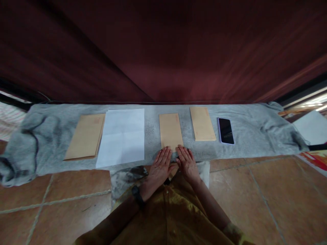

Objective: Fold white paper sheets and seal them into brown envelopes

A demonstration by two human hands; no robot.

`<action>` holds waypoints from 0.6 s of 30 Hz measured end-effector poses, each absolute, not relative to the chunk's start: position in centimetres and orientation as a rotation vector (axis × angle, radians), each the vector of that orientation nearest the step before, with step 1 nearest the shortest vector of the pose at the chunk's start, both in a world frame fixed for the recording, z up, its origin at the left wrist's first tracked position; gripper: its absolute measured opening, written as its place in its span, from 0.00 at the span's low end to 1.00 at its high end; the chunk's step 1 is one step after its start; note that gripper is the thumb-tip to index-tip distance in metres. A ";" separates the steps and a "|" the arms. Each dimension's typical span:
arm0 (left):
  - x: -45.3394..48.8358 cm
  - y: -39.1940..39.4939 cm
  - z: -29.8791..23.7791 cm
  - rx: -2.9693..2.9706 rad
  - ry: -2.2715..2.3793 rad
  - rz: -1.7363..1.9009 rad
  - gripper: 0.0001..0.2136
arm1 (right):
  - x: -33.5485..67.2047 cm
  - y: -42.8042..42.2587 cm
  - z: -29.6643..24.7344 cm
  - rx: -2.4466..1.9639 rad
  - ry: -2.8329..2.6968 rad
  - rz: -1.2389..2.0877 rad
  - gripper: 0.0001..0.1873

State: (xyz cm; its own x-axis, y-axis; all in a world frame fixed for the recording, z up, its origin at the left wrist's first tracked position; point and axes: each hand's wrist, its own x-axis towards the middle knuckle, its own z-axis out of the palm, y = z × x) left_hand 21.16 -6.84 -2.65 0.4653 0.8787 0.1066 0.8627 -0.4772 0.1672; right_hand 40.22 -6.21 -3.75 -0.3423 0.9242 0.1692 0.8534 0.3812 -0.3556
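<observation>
Across a gray cloth [152, 134], a brown envelope [170, 131] lies before a person [166, 214] whose left hand [160, 167] and right hand [188, 166] rest flat on its near end, fingers straight and unclenched. White paper [122, 136] and larger envelopes [87, 134] sit to the person's left; another brown envelope [203, 124] and a phone [226, 131], right.

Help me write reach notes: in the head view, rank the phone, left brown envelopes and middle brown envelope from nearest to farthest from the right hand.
1. Middle brown envelope: just ahead, its near edge touched by the right hand.
2. Phone: ahead and to the right.
3. Left brown envelopes: far left, beyond the white paper.
</observation>
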 end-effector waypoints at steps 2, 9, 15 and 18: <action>20.9 -7.0 -2.7 2.618 1.569 0.259 0.32 | 40.6 -6.2 -3.9 -1.559 -2.289 0.280 0.30; 19.9 -7.4 -2.3 2.570 1.668 0.243 0.31 | 42.0 -6.3 -3.8 -1.578 -2.267 0.247 0.29; 19.3 -7.6 -1.6 2.546 1.702 0.239 0.30 | 42.1 -6.2 -3.5 -1.589 -2.239 0.278 0.27; 19.1 -7.7 -1.5 2.538 1.702 0.240 0.29 | 42.1 -6.2 -3.6 -1.581 -2.213 0.301 0.27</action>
